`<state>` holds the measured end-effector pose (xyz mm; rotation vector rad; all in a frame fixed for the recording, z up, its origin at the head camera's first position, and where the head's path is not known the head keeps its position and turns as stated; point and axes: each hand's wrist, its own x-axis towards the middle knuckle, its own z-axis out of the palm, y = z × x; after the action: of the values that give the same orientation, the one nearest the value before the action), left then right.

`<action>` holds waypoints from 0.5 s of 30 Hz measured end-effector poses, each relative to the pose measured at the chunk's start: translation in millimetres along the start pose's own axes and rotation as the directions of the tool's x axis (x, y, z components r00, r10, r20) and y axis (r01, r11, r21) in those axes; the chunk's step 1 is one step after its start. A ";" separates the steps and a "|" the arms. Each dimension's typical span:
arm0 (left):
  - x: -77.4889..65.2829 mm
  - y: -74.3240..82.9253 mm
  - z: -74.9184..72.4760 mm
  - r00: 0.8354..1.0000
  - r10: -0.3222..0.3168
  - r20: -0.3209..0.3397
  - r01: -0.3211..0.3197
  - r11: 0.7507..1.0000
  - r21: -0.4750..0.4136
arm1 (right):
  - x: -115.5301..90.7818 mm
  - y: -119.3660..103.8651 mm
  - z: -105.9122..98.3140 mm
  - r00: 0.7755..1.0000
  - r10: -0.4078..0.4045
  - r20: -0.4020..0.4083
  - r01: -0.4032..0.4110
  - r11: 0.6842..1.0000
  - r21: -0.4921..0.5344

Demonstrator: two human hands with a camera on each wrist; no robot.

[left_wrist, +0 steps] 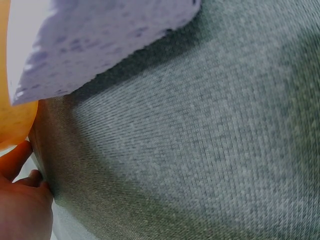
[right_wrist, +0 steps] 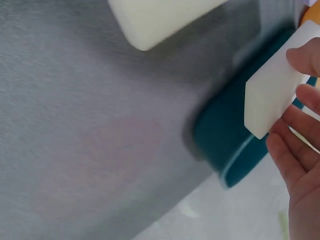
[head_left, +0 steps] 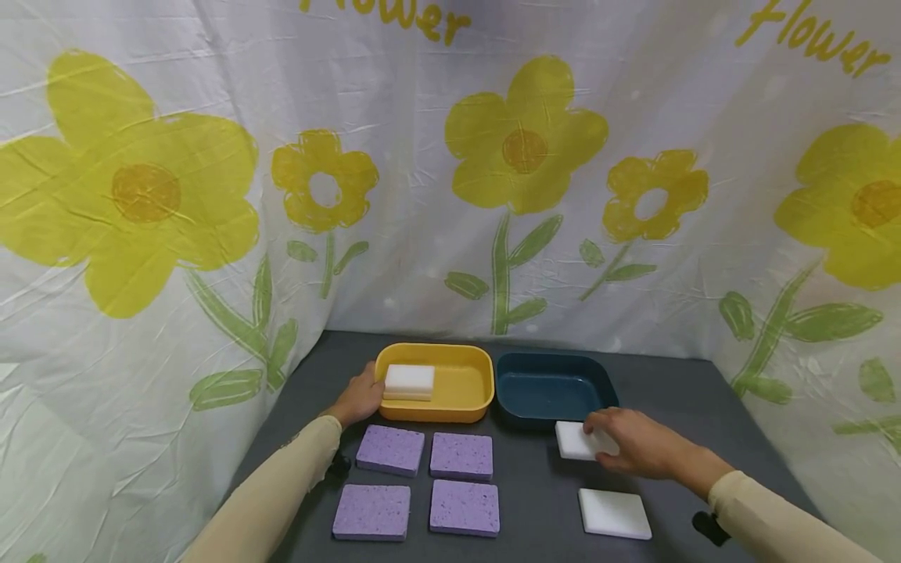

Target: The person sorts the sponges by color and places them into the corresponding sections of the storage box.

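My right hand pinches a white sponge between thumb and fingers. It is held at the front right of the dark teal tray; in the right wrist view this sponge overlaps the tray's wall. Another white sponge lies flat on the table, nearer me. At the left end of the yellow tray, my left hand rests against the outer wall, fingers touching it. White sponges sit stacked inside that tray, at its left side.
Several purple sponges lie in two rows on the dark grey table, in front of the yellow tray. The two trays stand side by side near the back edge. A white curtain printed with yellow flowers hangs behind and around the sides.
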<state>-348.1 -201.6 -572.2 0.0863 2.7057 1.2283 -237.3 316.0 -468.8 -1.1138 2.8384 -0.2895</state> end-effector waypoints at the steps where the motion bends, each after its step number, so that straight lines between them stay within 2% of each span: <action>1: 0.2 -0.7 0.0 1.000 -0.001 -0.001 0.001 1.000 -0.002 | 2.2 -1.6 -1.9 1.000 -0.003 0.000 0.003 1.000 -0.005; 15: 1.0 -1.7 0.8 1.000 0.003 -0.015 -0.003 1.000 -0.018 | 45.4 -23.4 -37.1 0.998 -0.062 0.005 0.062 0.993 -0.100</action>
<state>-348.9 -202.0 -574.2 0.0792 2.7077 1.2582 -260.3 273.6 -427.9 -1.2215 2.8488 -0.1504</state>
